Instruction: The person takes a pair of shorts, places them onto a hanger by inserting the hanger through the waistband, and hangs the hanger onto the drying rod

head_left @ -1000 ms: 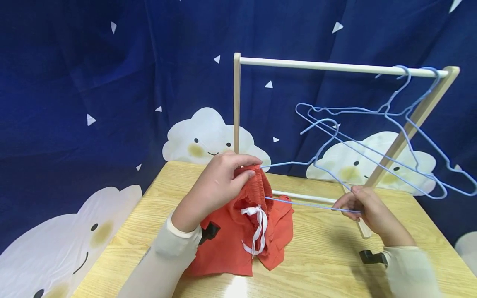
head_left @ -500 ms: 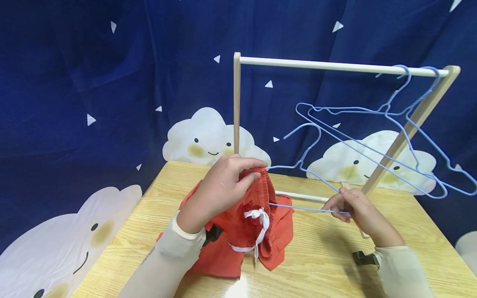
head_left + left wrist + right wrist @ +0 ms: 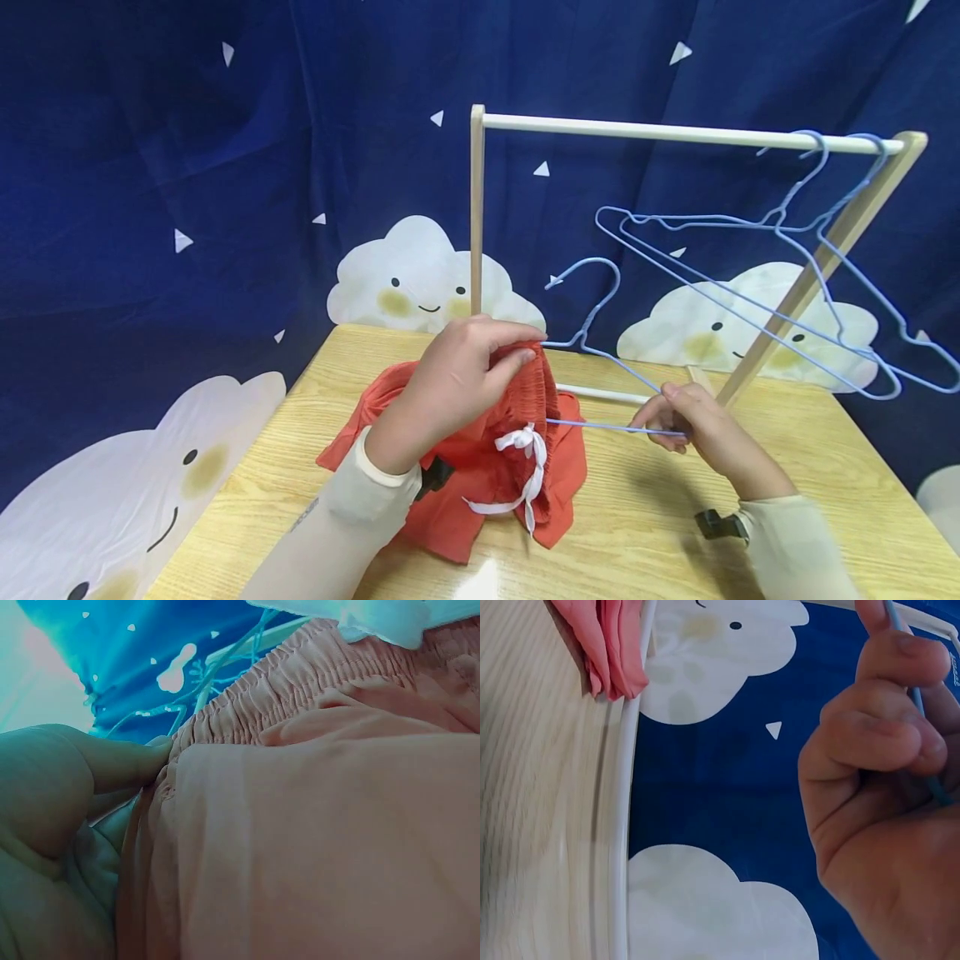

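Red shorts [image 3: 517, 392] with a gathered elastic waistband and a white drawstring [image 3: 525, 442] hang bunched over the table. My left hand [image 3: 468, 367] pinches the waistband at its upper edge between thumb and fingers; the left wrist view shows the thumb on the gathered waistband [image 3: 247, 705]. A light blue clothes hanger [image 3: 622, 364] runs into the waist opening, its left end hidden inside the cloth. Its hook points up and to the left. My right hand [image 3: 686, 421] grips the hanger's right end, fingers curled round the wire, as the right wrist view also shows.
A wooden clothes rack [image 3: 477, 208] with a white top rail [image 3: 637, 130] stands at the back of the table [image 3: 630, 517]. Two blue hangers [image 3: 780, 221] hang at the rail's right end. A dark blue curtain [image 3: 225, 167] with clouds hangs behind.
My right hand and the hanger have moved left, the hanger sliding deeper into the waistband. My left hand has shifted slightly right and down with the shorts, and the drawstring has swung.
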The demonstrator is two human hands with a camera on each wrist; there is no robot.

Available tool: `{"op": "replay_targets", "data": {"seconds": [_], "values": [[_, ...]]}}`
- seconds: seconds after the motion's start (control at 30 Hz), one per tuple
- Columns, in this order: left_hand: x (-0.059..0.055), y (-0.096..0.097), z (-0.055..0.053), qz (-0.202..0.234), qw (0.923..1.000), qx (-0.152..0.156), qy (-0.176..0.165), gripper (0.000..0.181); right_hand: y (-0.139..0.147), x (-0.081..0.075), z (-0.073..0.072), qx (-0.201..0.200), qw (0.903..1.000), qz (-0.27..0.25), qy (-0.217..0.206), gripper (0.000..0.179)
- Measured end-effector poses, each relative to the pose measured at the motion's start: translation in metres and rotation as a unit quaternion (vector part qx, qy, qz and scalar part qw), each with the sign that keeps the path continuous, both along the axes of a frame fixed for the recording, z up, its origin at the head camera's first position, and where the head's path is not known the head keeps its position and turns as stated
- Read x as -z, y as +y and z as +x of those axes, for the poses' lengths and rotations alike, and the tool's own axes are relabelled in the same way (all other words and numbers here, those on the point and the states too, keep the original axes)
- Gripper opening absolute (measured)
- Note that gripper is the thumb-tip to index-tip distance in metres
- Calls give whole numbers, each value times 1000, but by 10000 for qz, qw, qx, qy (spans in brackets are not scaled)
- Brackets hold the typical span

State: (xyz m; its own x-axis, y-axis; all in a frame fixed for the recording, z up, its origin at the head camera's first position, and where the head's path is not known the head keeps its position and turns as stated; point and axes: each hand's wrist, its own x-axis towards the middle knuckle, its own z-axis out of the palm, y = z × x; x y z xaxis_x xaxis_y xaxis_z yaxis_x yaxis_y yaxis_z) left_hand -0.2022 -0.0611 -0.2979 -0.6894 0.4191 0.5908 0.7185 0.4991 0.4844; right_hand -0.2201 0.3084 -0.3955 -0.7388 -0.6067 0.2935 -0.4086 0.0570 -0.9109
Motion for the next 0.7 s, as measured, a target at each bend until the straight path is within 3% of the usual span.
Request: {"op": "replay_targets", "data": {"seconds": [0.23, 0.4, 0.47, 0.57, 0.63, 0.7], "values": [[-1, 0, 2, 35, 9999, -111, 56, 24, -3, 0, 0, -82, 9993, 314, 189, 65], [-5, -4, 3, 211, 9998, -18, 28, 24, 2, -2, -2, -517, 9984, 181, 144, 67], [-7, -6, 4, 294, 9996, 27, 43, 24, 6, -1, -4, -919, 9955, -225, -39, 75], [-8, -10, 5, 366, 9993, 25, 102, 24, 12, 4, -10, -1460, 9817, -1007, -693, 95], [-9, -11, 6, 374, 9992, -14, 156, 23, 15, 10, -14, -1510, 9704, -1444, -1208, 101], [-9, -13, 8, 389, 9990, -53, 202, 23, 16, 17, -17, -1180, 9653, -1640, -1657, 97]]}}
